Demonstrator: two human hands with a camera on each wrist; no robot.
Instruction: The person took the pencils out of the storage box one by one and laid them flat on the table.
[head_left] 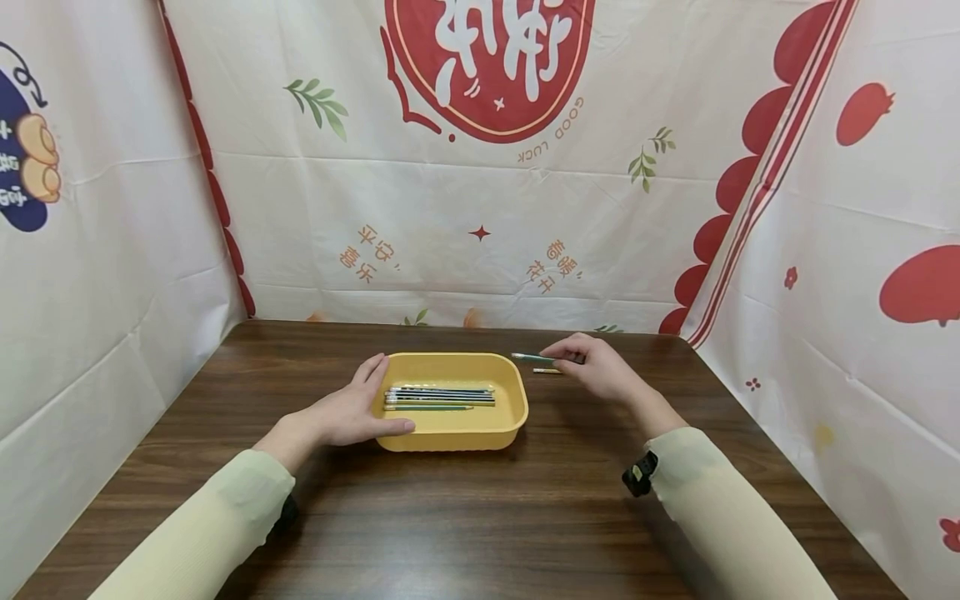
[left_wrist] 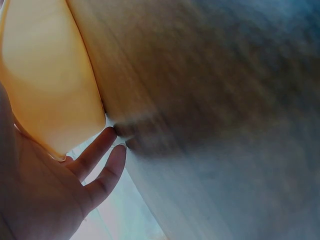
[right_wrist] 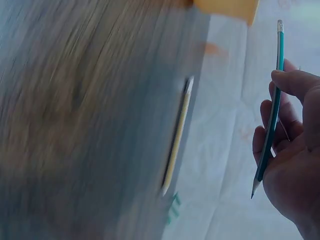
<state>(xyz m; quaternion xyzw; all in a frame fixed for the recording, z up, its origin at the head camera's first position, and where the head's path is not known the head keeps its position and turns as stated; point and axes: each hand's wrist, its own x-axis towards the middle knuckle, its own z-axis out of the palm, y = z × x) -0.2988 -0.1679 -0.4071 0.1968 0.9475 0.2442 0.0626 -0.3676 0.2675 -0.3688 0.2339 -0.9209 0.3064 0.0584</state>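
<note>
A yellow plastic basket (head_left: 450,442) stands mid-table, holding several pencils (head_left: 438,397) that lie side by side. My left hand (head_left: 352,414) rests against the basket's left end, thumb across the near rim and fingers spread along the left side. In the left wrist view, two loosely extended fingers (left_wrist: 107,170) reach down beside the basket wall (left_wrist: 55,85). Right of the basket, my right hand (head_left: 592,367) pinches a green pencil (right_wrist: 274,107) between thumb and fingers; its white eraser end points away from the wrist. A yellowish pencil (right_wrist: 177,137) lies on the table just beneath that hand.
The dark wood table (head_left: 465,525) has its far edge close behind the basket and the right hand. A printed cloth (head_left: 480,200) hangs behind the table, with more cloth along both sides. Each wrist wears a dark camera strap (head_left: 640,473).
</note>
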